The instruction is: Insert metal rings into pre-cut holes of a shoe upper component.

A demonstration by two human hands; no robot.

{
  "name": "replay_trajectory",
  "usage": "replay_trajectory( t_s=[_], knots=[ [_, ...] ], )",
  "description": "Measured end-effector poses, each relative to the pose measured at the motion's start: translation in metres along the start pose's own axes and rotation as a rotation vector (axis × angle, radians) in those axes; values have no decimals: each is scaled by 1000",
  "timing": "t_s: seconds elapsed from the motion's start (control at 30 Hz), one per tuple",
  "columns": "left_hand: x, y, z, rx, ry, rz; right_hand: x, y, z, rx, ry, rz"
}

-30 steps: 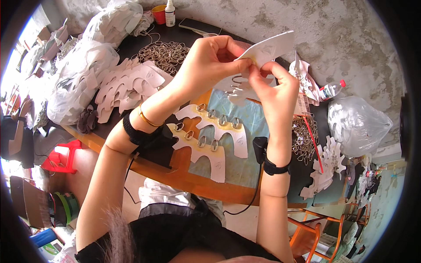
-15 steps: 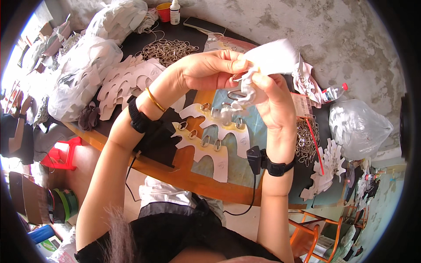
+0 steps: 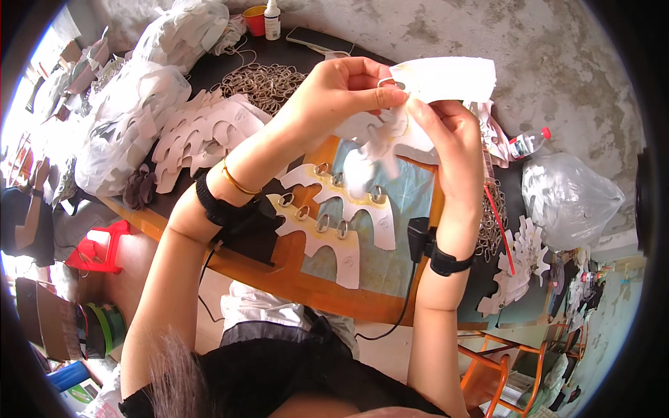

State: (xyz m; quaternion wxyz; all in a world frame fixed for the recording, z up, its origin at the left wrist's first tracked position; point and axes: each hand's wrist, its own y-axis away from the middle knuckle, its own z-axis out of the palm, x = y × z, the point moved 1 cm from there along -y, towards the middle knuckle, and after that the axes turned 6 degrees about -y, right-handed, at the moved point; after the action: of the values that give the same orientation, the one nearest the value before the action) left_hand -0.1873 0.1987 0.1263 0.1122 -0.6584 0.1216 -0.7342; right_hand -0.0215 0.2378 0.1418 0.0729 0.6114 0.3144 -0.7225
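Observation:
Both my hands are raised over the far side of the table, fingertips almost meeting. My left hand (image 3: 355, 87) is closed in a pinch at the near-left edge of a white cut piece (image 3: 449, 78), by a small metal ring (image 3: 388, 82). My right hand (image 3: 449, 132) grips the same piece from the right, thumb toward me. Its cut strips hang below my fingers, blurred. On the table under them lie two white cut pieces, a nearer one (image 3: 320, 235) and a farther one (image 3: 359, 205), with oval metal rings standing along their yellowish, glue-like edges.
Behind my left arm are a heap of metal rings (image 3: 261, 85), stacked cut pieces (image 3: 205, 132) and white bags (image 3: 132, 104). At right are more rings (image 3: 491, 223), a red stick (image 3: 499, 230), a clear plastic bag (image 3: 571, 202) and a bottle (image 3: 526, 145). Another person's arm (image 3: 31, 216) shows far left.
Both hands have moved slightly up and away, the right also a little rightward. The white piece has turned and lies flatter. A ring now shows by my left fingertips.

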Motion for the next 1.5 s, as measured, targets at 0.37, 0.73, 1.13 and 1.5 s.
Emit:
replay_trajectory(
  t_s=[0.37, 0.73, 1.13, 1.5],
  knots=[
    [17, 7, 3, 28, -270, 13, -1, 2, 5, 111, 81, -96],
    [-8, -2, 2, -302, 396, -251, 5, 4, 7, -28, -492, 190],
    [10, 2, -7, -48, -35, -92, -15, -3, -16, 57, -128, -240],
    [21, 7, -3, -79, -297, -36, -18, 3, 0, -20, 925, -555]
  ],
)
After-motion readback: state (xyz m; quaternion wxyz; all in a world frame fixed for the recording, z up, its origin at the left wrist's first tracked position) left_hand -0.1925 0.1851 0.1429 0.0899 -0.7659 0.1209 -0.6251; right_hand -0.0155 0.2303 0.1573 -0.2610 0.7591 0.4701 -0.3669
